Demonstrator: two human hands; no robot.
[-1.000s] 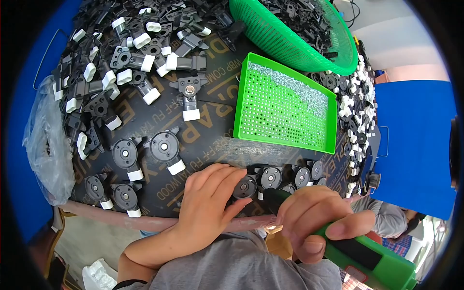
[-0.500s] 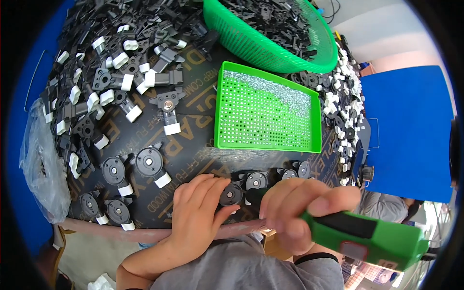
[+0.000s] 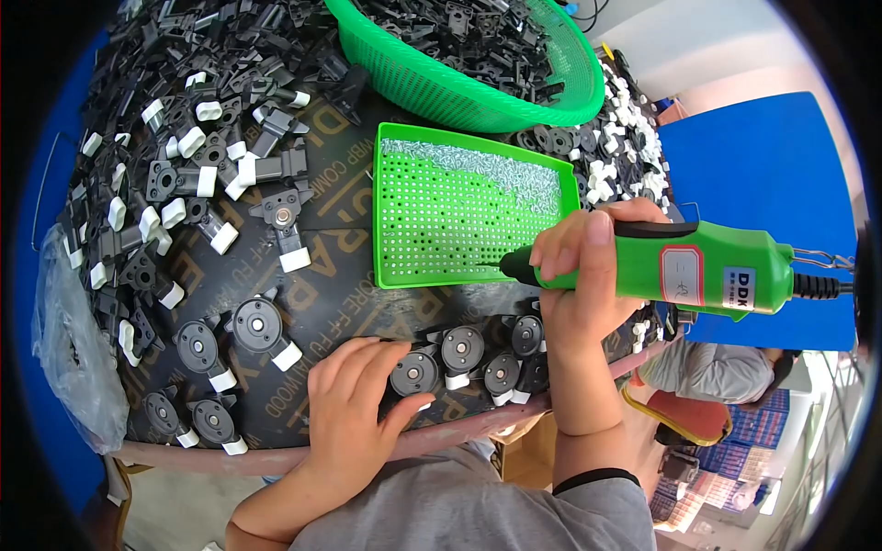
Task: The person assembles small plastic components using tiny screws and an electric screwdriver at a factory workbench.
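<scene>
- The green plastic electric screwdriver with black nose (image 3: pixel 643 262) is grasped by the right hand (image 3: pixel 583 262), with the fingers clenched around its front part.
- Its thin bit is pointed leftward over the lower right part of the green rectangular perforated plastic tray (image 3: pixel 432 239); whether the tray is touched by it cannot be told.
- Small silvery metal screws (image 3: pixel 469 161) are gathered along the upper side of the tray.
- The left hand (image 3: pixel 354 404) is placed below the tray, with the fingers bent and the thumb set apart.
- Between these fingers and the thumb, a round black plastic part with central metal screw (image 3: pixel 414 374) is framed, below the tray; whether it is firmly gripped cannot be told.
- Similar round black parts with white ends (image 3: pixel 462 349) are grouped just beside it, also below the tray.
- Four more assembled black discs with white ends (image 3: pixel 257 323) are laid to the lower left of the tray.
- A large green oval plastic mesh basket (image 3: pixel 478 110), filled with black plastic pieces (image 3: pixel 459 28), is placed above the tray.
</scene>
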